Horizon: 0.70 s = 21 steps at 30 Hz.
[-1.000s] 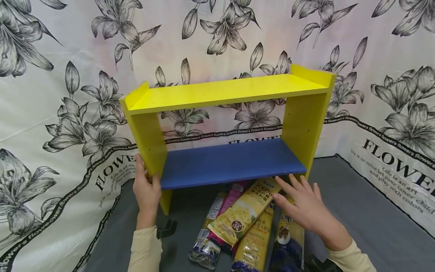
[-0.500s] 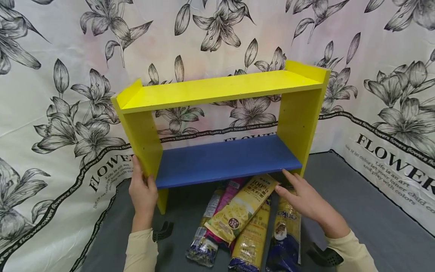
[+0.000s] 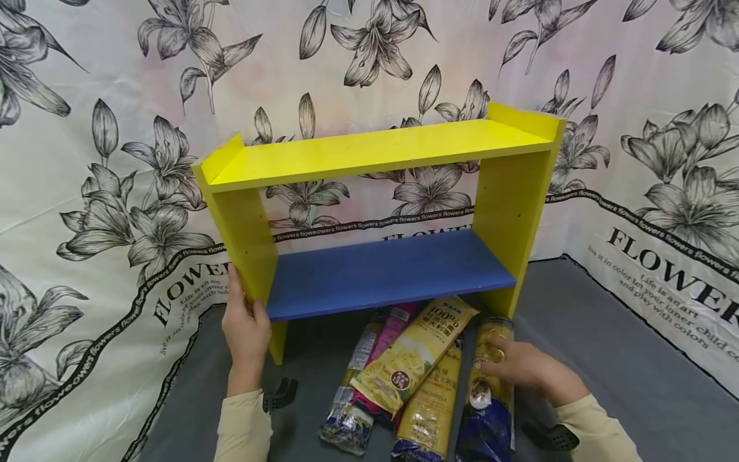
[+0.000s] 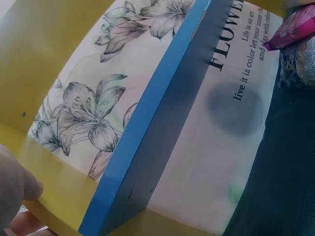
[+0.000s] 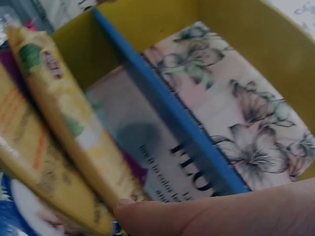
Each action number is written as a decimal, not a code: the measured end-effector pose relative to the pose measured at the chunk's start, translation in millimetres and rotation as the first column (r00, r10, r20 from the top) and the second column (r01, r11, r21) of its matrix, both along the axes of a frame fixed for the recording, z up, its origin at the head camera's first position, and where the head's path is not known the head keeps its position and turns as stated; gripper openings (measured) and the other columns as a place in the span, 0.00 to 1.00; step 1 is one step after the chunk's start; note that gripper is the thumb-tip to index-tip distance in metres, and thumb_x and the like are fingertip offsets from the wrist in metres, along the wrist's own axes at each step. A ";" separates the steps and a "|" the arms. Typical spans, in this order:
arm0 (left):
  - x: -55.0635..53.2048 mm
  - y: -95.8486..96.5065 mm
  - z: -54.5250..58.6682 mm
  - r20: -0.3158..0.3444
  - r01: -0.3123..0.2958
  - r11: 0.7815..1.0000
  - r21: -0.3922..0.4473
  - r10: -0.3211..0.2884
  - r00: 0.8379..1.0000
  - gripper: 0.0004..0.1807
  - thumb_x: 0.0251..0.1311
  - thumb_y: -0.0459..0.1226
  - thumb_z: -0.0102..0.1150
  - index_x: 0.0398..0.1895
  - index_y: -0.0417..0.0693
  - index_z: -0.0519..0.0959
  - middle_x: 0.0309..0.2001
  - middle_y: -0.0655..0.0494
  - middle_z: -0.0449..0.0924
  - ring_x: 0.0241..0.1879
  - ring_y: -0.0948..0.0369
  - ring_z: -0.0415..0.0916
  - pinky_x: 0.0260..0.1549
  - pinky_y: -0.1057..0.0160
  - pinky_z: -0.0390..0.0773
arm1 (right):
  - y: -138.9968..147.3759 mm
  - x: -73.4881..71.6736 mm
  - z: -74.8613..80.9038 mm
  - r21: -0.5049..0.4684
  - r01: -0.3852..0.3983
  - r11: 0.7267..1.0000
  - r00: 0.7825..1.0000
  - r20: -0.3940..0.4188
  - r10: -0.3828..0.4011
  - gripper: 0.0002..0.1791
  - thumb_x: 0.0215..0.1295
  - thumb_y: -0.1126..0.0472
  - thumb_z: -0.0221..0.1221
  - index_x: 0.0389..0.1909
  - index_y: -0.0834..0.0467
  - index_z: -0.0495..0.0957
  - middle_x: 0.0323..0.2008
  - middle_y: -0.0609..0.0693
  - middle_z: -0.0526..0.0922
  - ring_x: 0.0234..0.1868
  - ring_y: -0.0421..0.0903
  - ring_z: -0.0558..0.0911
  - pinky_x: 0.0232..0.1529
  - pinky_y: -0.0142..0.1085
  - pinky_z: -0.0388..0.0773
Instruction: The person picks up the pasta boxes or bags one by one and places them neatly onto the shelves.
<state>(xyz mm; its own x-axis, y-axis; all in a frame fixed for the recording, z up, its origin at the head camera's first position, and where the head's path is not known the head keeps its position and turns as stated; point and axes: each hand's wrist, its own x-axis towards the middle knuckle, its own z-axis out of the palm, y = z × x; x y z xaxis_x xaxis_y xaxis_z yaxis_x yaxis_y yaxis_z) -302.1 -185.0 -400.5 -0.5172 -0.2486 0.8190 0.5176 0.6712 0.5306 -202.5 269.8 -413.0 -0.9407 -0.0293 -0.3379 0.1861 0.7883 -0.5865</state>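
Note:
A yellow shelf unit (image 3: 369, 154) with a blue middle board (image 3: 392, 273) stands in the head view. My left hand (image 3: 245, 343) grips the front edge of its left side panel, with the thumb (image 4: 22, 184) on the inner face in the left wrist view. My right hand (image 3: 528, 369), slightly blurred, lies over the rightmost pasta packet (image 3: 485, 423), a yellow and dark blue one. Its fingers reach across the upper part of that packet. In the right wrist view one straight digit (image 5: 197, 211) crosses the bottom, in front of the packets.
Below the blue board lie several more pasta packets: a pale yellow packet (image 3: 412, 359) on top, a pink packet (image 3: 395, 330), a golden packet (image 3: 430, 410) and a clear-ended packet (image 3: 349, 417). A floral cloth (image 3: 369, 51) hangs behind the grey tabletop (image 3: 577, 321).
My right hand has left the right end of the blue board and come down onto the rightmost packet. My left hand stays on the shelf's side panel. The view has shifted slightly.

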 end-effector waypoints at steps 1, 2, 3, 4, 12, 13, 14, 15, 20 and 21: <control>0.1 0.0 -0.4 -0.001 0.000 1.000 0.002 0.000 1.000 0.42 0.63 0.20 0.51 0.81 0.44 0.55 0.70 0.32 0.71 0.55 0.32 0.78 0.46 0.32 0.79 | -1.4 -0.6 -2.9 -0.005 -0.012 1.000 1.000 -0.010 0.012 0.51 0.66 0.38 0.62 0.78 0.65 0.56 0.72 0.79 0.60 0.63 0.78 0.72 0.31 0.57 0.85; 0.1 -0.1 -0.5 -0.004 0.000 1.000 0.006 0.000 1.000 0.42 0.63 0.20 0.51 0.81 0.44 0.55 0.69 0.32 0.71 0.55 0.32 0.77 0.46 0.32 0.79 | -3.1 -0.8 -5.1 -0.008 -0.019 1.000 1.000 -0.014 0.019 0.51 0.66 0.39 0.63 0.77 0.66 0.57 0.71 0.79 0.61 0.63 0.78 0.72 0.33 0.58 0.84; 0.4 -0.2 -0.3 -0.008 -0.002 1.000 0.008 0.002 1.000 0.42 0.63 0.20 0.51 0.81 0.45 0.55 0.69 0.31 0.71 0.55 0.32 0.77 0.46 0.32 0.79 | -5.4 -0.6 -6.7 -0.014 -0.021 1.000 1.000 -0.023 0.020 0.51 0.64 0.40 0.65 0.77 0.66 0.57 0.71 0.79 0.62 0.61 0.77 0.74 0.34 0.58 0.84; 0.6 -0.4 -0.1 -0.009 -0.005 1.000 0.009 0.005 1.000 0.42 0.63 0.20 0.51 0.81 0.45 0.55 0.68 0.31 0.72 0.54 0.32 0.77 0.46 0.32 0.79 | -7.7 -0.5 -7.6 -0.013 -0.031 0.999 0.999 -0.042 0.031 0.51 0.64 0.42 0.66 0.77 0.67 0.58 0.70 0.78 0.64 0.61 0.75 0.75 0.38 0.58 0.84; 3.3 -3.6 0.8 0.004 -0.023 1.000 0.006 0.023 1.000 0.42 0.64 0.21 0.50 0.82 0.46 0.54 0.64 0.28 0.75 0.53 0.32 0.78 0.45 0.31 0.79 | -26.7 4.6 -13.8 -0.029 -0.021 0.999 1.000 -0.013 0.021 0.57 0.54 0.52 0.73 0.79 0.65 0.53 0.60 0.66 0.80 0.22 0.46 0.73 0.21 0.41 0.72; 3.7 -3.7 1.1 0.006 -0.026 1.000 0.005 0.026 1.000 0.42 0.64 0.21 0.50 0.81 0.46 0.55 0.64 0.28 0.75 0.52 0.32 0.78 0.44 0.32 0.79 | -27.8 5.0 -14.2 -0.018 -0.015 1.000 1.000 0.005 0.015 0.57 0.54 0.52 0.73 0.80 0.64 0.53 0.60 0.65 0.81 0.18 0.44 0.68 0.17 0.38 0.68; 3.9 -3.8 1.2 0.008 -0.030 1.000 0.004 0.030 1.000 0.41 0.64 0.21 0.50 0.81 0.45 0.55 0.64 0.28 0.75 0.52 0.32 0.78 0.44 0.32 0.79 | -28.0 5.5 -15.0 -0.008 -0.008 1.000 1.000 0.019 0.008 0.57 0.53 0.52 0.73 0.80 0.62 0.53 0.58 0.63 0.82 0.14 0.43 0.64 0.14 0.37 0.66; 3.9 -3.5 1.3 0.008 -0.032 0.999 0.003 0.032 0.999 0.41 0.64 0.21 0.50 0.81 0.44 0.55 0.64 0.28 0.75 0.52 0.32 0.78 0.44 0.32 0.79 | -27.4 5.8 -15.8 -0.005 -0.002 1.000 0.999 0.034 0.002 0.57 0.54 0.52 0.73 0.80 0.60 0.53 0.56 0.62 0.82 0.13 0.42 0.62 0.12 0.36 0.65; 3.2 0.0 1.1 0.001 -0.024 1.000 0.004 0.024 1.000 0.41 0.62 0.19 0.50 0.80 0.41 0.57 0.64 0.28 0.75 0.51 0.31 0.78 0.44 0.32 0.78 | -15.8 8.2 -24.0 -0.022 -0.053 0.998 0.998 -0.015 0.053 0.53 0.55 0.56 0.72 0.78 0.64 0.56 0.46 0.62 0.85 0.15 0.44 0.69 0.15 0.39 0.71; 3.1 0.9 1.0 -0.001 -0.021 1.000 0.004 0.021 1.000 0.40 0.62 0.18 0.50 0.80 0.40 0.57 0.64 0.28 0.75 0.52 0.31 0.78 0.44 0.32 0.78 | -12.5 8.8 -26.0 -0.022 -0.077 0.997 0.996 -0.046 0.076 0.52 0.55 0.58 0.72 0.77 0.66 0.57 0.46 0.63 0.85 0.19 0.46 0.74 0.19 0.41 0.75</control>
<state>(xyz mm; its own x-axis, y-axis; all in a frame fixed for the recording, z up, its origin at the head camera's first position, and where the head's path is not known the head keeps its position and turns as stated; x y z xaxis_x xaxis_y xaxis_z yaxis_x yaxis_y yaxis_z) -299.0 -184.1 -399.5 -0.5109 -0.2625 0.8186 0.5040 0.6800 0.5325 -193.7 257.2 -439.0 -0.9495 -0.1092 -0.2940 0.0989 0.7852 -0.6112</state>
